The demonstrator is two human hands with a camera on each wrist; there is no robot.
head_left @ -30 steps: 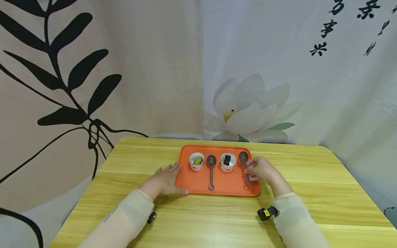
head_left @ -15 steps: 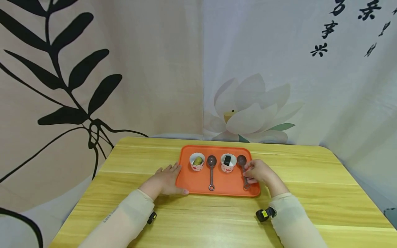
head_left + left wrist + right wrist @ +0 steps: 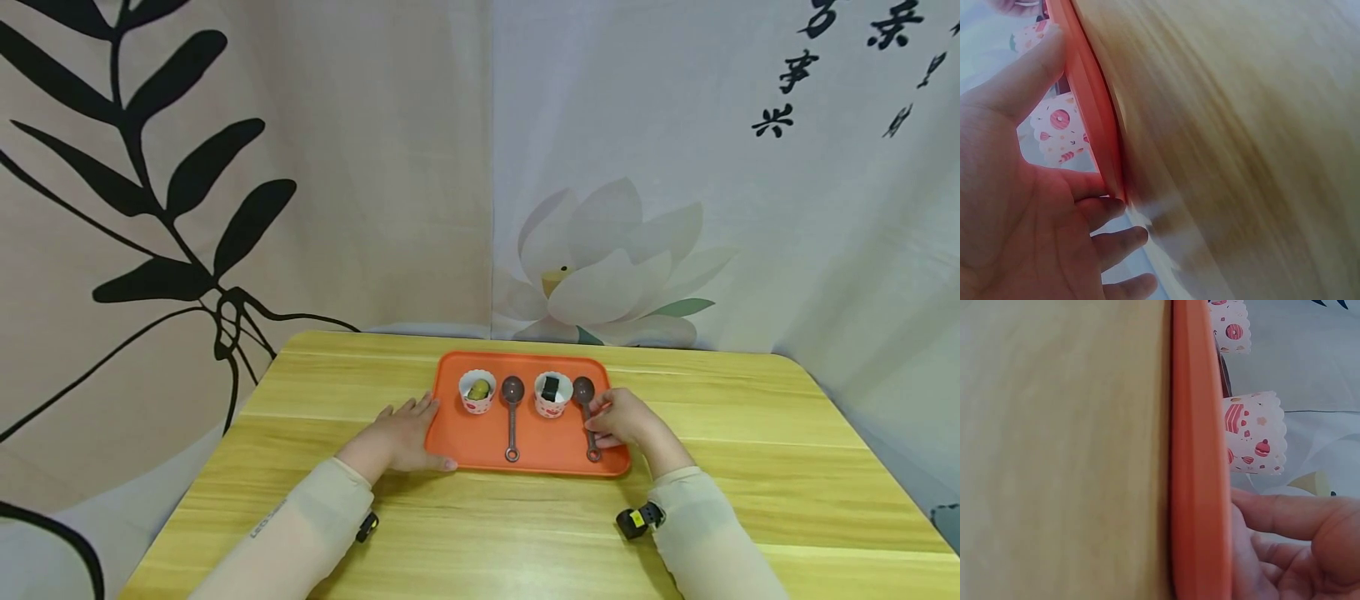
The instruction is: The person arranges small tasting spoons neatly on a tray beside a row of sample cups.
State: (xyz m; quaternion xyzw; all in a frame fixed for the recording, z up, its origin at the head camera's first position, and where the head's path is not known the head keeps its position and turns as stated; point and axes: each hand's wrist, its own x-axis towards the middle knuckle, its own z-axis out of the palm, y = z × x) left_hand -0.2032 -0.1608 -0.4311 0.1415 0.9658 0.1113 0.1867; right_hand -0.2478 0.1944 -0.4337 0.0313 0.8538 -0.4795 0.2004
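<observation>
An orange tray lies near the table's far side. On its right part is a brown spoon, its handle pinched between the thumb and fingers of my right hand. My left hand rests at the tray's left end, fingers spread and thumb at the front corner; in the left wrist view its fingers touch the tray's rim. A paper cup with a black-and-white piece stands left of that spoon. Further left come a second brown spoon and another paper cup holding a yellow-green piece.
The tray sits on a yellow wood-grain table. Behind the table hangs a printed cloth with dark leaves, a pale lotus and black characters. A small black camera is worn on the right wrist.
My right hand has shifted slightly left with the spoon, bringing it nearer the right cup and turning it straighter. My left hand and the tray stay in place.
</observation>
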